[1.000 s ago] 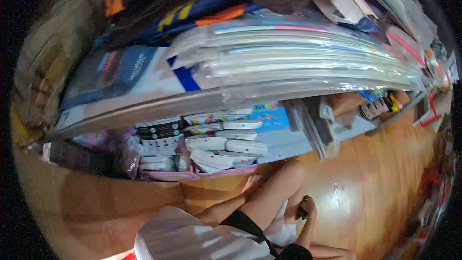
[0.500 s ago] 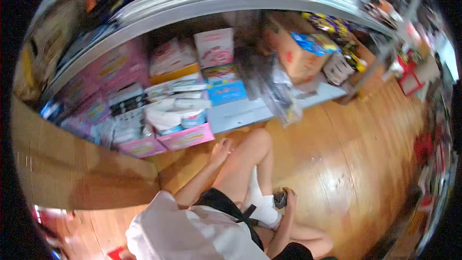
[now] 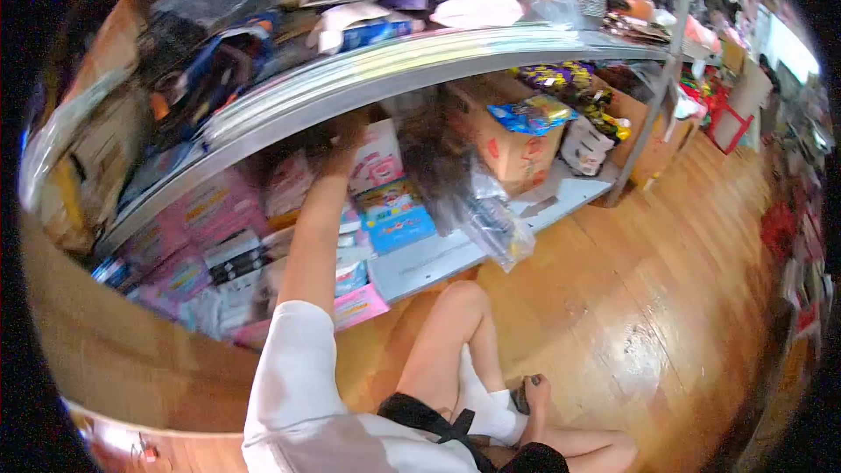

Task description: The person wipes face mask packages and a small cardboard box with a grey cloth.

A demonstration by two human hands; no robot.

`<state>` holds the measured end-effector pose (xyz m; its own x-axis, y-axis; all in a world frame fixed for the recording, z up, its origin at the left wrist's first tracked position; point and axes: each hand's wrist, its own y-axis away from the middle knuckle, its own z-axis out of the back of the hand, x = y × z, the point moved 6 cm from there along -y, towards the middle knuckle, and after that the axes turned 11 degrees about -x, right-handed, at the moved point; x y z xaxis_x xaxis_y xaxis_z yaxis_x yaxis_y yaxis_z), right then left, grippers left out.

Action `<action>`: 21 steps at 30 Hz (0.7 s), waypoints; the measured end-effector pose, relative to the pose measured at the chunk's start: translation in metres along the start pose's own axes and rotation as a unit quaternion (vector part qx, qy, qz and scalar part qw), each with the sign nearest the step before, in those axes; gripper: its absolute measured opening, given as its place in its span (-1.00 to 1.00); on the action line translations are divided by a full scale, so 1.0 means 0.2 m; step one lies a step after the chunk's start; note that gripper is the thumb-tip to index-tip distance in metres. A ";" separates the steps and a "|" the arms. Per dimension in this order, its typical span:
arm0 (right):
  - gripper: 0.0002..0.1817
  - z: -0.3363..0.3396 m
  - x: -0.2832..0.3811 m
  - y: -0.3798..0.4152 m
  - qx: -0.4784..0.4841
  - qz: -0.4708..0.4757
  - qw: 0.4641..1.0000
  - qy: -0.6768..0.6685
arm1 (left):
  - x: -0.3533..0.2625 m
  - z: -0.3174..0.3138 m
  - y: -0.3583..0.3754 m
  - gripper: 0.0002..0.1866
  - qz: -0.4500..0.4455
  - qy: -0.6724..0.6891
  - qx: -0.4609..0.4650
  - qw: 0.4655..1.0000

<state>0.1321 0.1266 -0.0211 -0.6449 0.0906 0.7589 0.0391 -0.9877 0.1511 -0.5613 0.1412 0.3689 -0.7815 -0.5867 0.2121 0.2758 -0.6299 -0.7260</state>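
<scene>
My left arm stretches up over the lower shelf. My left hand point(image 3: 351, 128) is in shadow under the shelf edge, by a white-and-pink box point(image 3: 378, 158); its fingers are too dark and blurred to read. Below the arm are pink cartons point(image 3: 361, 305) with white and blue packs, and a blue box point(image 3: 396, 229) lies to the right of the forearm. Low down, beside my white-socked foot point(image 3: 491, 412), my right hand point(image 3: 537, 394) is closed around a small dark object point(image 3: 520, 398), partly hidden, whose kind I cannot make out.
Clear plastic bags point(image 3: 504, 232) hang over the front of the shelf. A cardboard box point(image 3: 517, 149) with a blue packet point(image 3: 534, 114) stands further right, near a metal post point(image 3: 650, 114). Stacked goods fill the upper shelf. A large brown carton point(image 3: 131, 359) is at left.
My left hand has gone from beside my knee up into the shelf. My view has shifted, showing more of the upper shelf. My right hand stays by the foot with the dark object.
</scene>
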 end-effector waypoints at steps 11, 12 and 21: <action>-0.73 -0.01 0.01 -0.01 -0.019 -0.011 1.000 0.016 | 0.07 -0.34 0.29 -0.81 -0.083 -0.053 0.052 0.994; -0.73 0.00 0.01 -0.02 -0.026 0.003 1.000 0.016 | 0.05 -0.35 0.30 -0.83 -0.092 -0.049 0.052 0.993; -0.72 -0.02 -0.08 -0.02 -0.042 -0.006 0.999 0.002 | -0.23 -0.01 0.11 -0.91 -0.046 0.058 0.019 0.997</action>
<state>0.1389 0.1291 -0.0366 -0.6487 0.1027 0.7541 -0.0328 -0.9937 0.1072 -0.5194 0.1555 0.3424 -0.8634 -0.4641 0.1978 0.2195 -0.6986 -0.6810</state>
